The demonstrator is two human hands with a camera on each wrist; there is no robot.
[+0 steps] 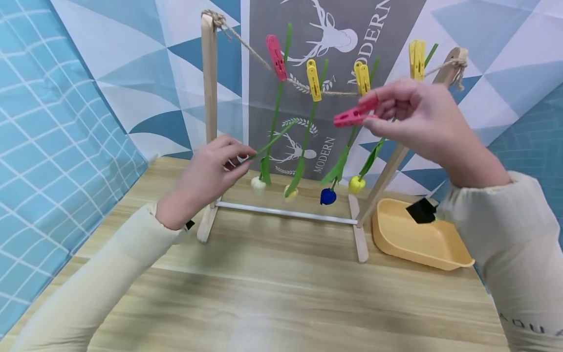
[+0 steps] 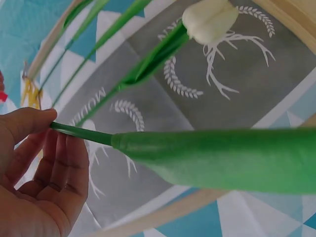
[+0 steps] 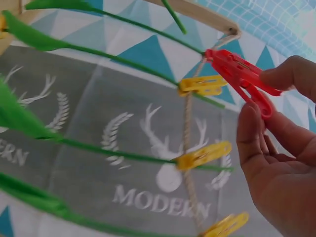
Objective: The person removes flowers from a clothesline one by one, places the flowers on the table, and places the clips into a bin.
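Observation:
My left hand (image 1: 215, 164) pinches a green flower stem (image 1: 277, 138) between thumb and fingers, left of the hanging row. A broad green leaf (image 2: 212, 158) on that stem fills the lower left wrist view; its bloom is out of sight. My right hand (image 1: 424, 117) grips a pink clothespin (image 1: 349, 118) by its handles, in front of the rope (image 1: 338, 93). Upside down from the rope hang a white tulip (image 1: 258, 184), a pale yellow tulip (image 1: 291, 192), a blue tulip (image 1: 328, 196) and a yellow tulip (image 1: 357, 184). Another pink clothespin (image 1: 276, 57) clips the white tulip's stem.
Yellow clothespins (image 1: 314, 80) fasten the other stems. The rope is tied between two wooden posts (image 1: 209, 78), joined low down by a white bar (image 1: 286, 212). At the right, a shallow yellow tray (image 1: 413, 237) sits on the wooden table (image 1: 272, 298). A patterned backdrop stands behind.

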